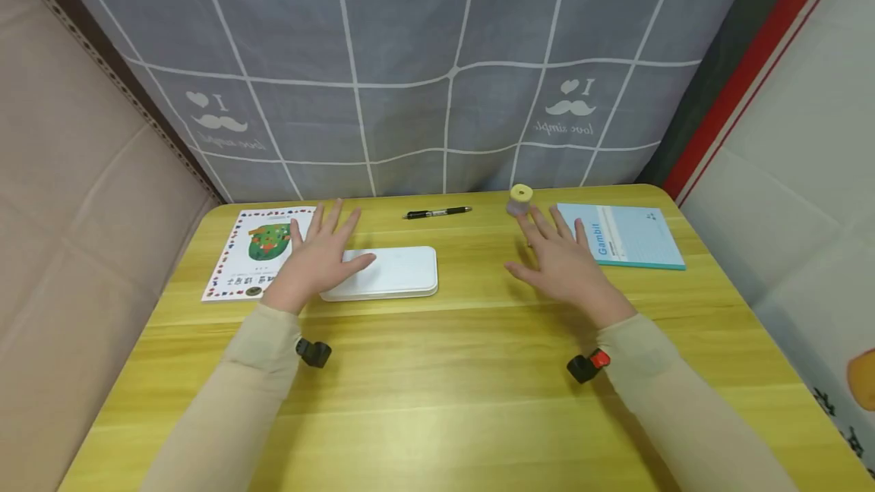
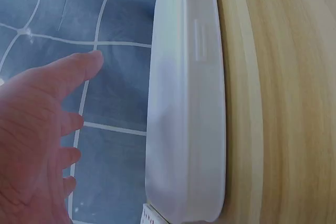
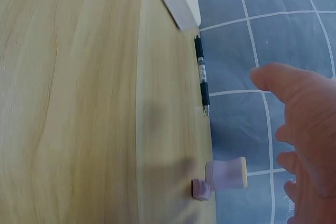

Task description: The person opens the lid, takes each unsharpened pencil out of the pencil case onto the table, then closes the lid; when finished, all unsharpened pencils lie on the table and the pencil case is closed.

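Observation:
My left hand [image 1: 316, 260] hovers with fingers spread over the left end of a flat white case [image 1: 406, 272] and the right edge of a printed picture sheet [image 1: 229, 272]. In the left wrist view, a gap shows between the hand [image 2: 31, 140] and the case [image 2: 170, 129]. Fingers splayed, my right hand [image 1: 563, 268] is above the table between the case and a blue notebook [image 1: 642, 230]. Its fingertips overlap a small spool-shaped thing with a yellow top [image 1: 522, 193]. The right wrist view shows a small pinkish block [image 3: 200, 189] beside that spool shape. Neither hand holds anything.
A black pen [image 1: 437, 212] lies near the back edge of the wooden table [image 1: 437, 401]. Behind the table hangs a grey checked curtain [image 1: 403, 116]. Pale fabric walls [image 1: 89, 196] stand on both sides. Each wrist carries a small black camera [image 1: 314, 353].

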Demonstrator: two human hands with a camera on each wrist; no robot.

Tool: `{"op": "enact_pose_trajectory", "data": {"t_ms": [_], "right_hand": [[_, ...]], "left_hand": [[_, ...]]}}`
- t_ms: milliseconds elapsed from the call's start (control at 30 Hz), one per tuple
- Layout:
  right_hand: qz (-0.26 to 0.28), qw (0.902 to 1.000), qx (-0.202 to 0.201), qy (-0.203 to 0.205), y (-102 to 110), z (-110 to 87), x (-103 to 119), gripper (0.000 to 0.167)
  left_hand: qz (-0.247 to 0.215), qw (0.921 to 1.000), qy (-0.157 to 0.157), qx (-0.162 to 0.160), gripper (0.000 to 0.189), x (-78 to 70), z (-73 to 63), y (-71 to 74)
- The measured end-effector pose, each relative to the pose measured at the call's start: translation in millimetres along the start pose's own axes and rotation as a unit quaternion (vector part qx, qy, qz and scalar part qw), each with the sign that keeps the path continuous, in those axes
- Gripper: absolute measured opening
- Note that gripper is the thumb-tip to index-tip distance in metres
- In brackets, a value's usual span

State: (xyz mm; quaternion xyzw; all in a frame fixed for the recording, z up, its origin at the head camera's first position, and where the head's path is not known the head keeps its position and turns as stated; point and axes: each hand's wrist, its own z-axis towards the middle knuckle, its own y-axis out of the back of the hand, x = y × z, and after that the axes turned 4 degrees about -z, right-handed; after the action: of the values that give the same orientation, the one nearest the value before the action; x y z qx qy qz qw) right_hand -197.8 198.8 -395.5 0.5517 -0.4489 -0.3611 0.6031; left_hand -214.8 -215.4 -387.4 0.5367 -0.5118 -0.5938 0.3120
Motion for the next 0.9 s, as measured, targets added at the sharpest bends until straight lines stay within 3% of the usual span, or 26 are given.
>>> {"op": "enact_pose_trajectory", "data": {"t_ms": [167, 367, 667, 900], "right_hand": [[0.028, 0.9993, -0.014, 0.020, -7, 3.4, 3, 0.096], [0.069, 0.9931, -0.040, 0.087, -19, 12.7, 11, 0.097], [0.135, 0.9806, -0.011, 0.142, -40, 38.2, 55, 0.095], [0.142, 0.9772, 0.013, 0.157, -62, 52.2, 83, 0.091]], "left_hand": [[-0.038, 0.9990, -0.019, 0.013, 0.105, 15.3, -2.0, -4.2], [-0.067, 0.9957, -0.056, 0.029, 0.122, 38.9, -9.6, -10.3], [-0.105, 0.9887, -0.105, 0.019, 0.090, 60.7, -19.6, -20.6], [-0.133, 0.9841, -0.114, 0.027, 0.087, 59.4, -16.2, -27.7]]}}
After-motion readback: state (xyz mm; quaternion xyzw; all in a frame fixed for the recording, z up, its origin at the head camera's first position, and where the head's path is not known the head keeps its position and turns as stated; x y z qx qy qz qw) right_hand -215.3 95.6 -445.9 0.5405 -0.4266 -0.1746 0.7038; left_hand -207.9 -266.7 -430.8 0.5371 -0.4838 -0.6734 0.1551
